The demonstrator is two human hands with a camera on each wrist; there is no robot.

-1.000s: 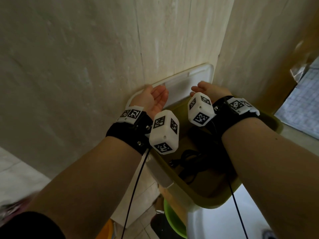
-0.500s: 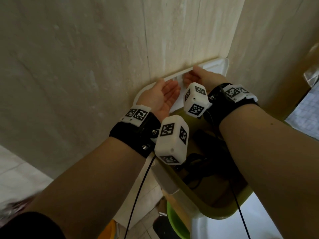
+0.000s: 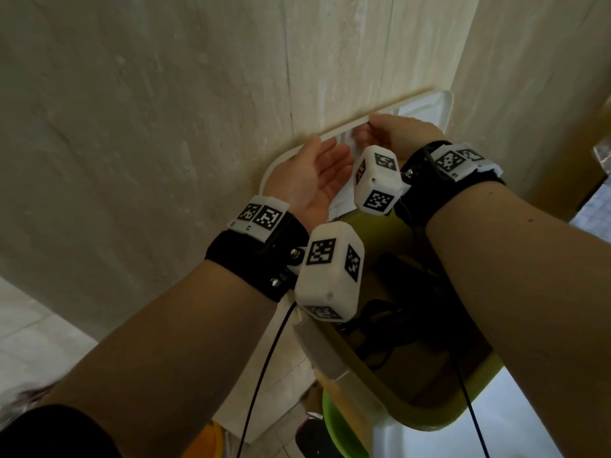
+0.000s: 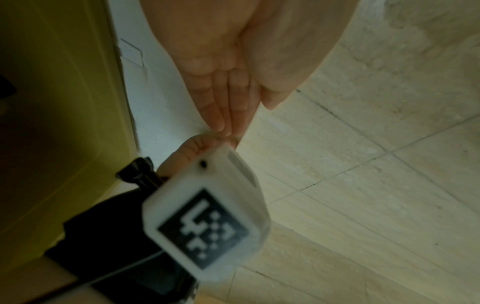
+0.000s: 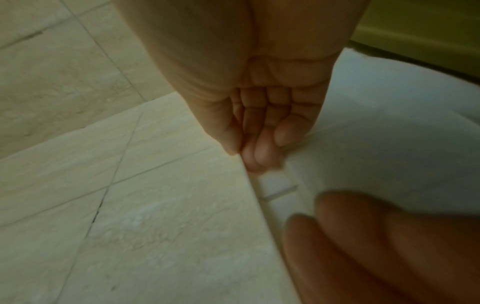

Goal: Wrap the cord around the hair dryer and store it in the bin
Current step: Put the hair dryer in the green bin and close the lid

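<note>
The olive bin (image 3: 429, 421) stands open below my forearms, with the black hair dryer (image 3: 396, 279) and its coiled cord (image 3: 373, 328) lying inside, partly hidden by my right arm. Behind it a white lid (image 3: 426, 110) leans against the tiled wall. My right hand (image 3: 393, 133) pinches the lid's top edge, fingers curled over it (image 5: 259, 127). My left hand (image 3: 317, 173) lies flat against the lid's face with straight fingers (image 4: 228, 107), just left of the right hand.
Beige tiled walls (image 3: 165, 127) meet in a corner at the right of the lid. The bin sits on a white surface (image 3: 529, 424). Below it are a green basin (image 3: 344, 434) and an orange object (image 3: 205, 441) on the floor.
Both hands have moved up and away from me, from the bin's rim to the lid's top edge. The right hand's fingers have closed on that edge.
</note>
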